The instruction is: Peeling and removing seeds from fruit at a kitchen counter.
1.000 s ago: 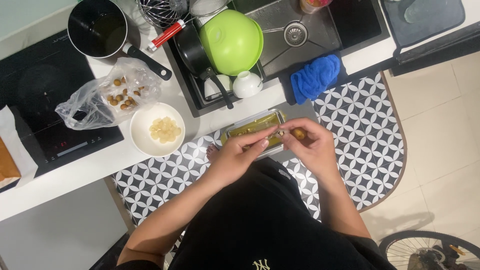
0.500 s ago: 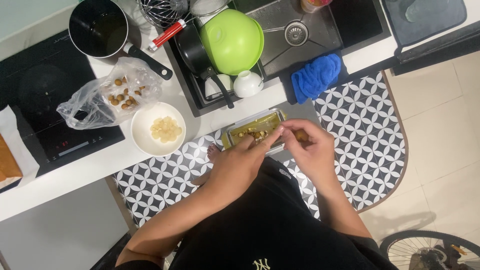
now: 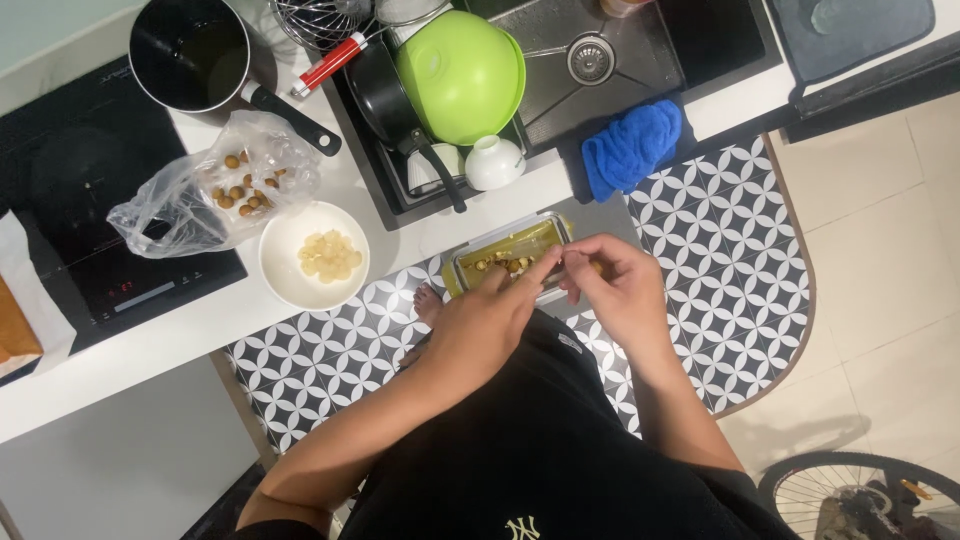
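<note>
Over the rectangular container [image 3: 505,255] at the table edge [image 3: 400,245], left hand [image 3: 487,320] and right hand [image 3: 620,290] meet. Right fingers pinch something small and brownish; the left grip's state cannot be told. A white bowl [image 3: 290,275] sits nearby.

I stand at a white countertop [image 3: 200,330] that runs slantwise across the far side of my view. At its far left sits a black induction hob [image 3: 80,200], and further right a dark sink [image 3: 620,50] is sunk into the counter. Under my feet lies a mat [image 3: 720,250] with a black and white petal pattern and a brown edge, curving round on the right. Beyond it, to the right, the floor [image 3: 880,250] is pale beige tile. At the near right corner 1 bicycle wheel [image 3: 860,495] shows. Near left, below the counter, a plain grey cabinet front [image 3: 110,470] drops away. The light is even and soft, indoor.
</note>
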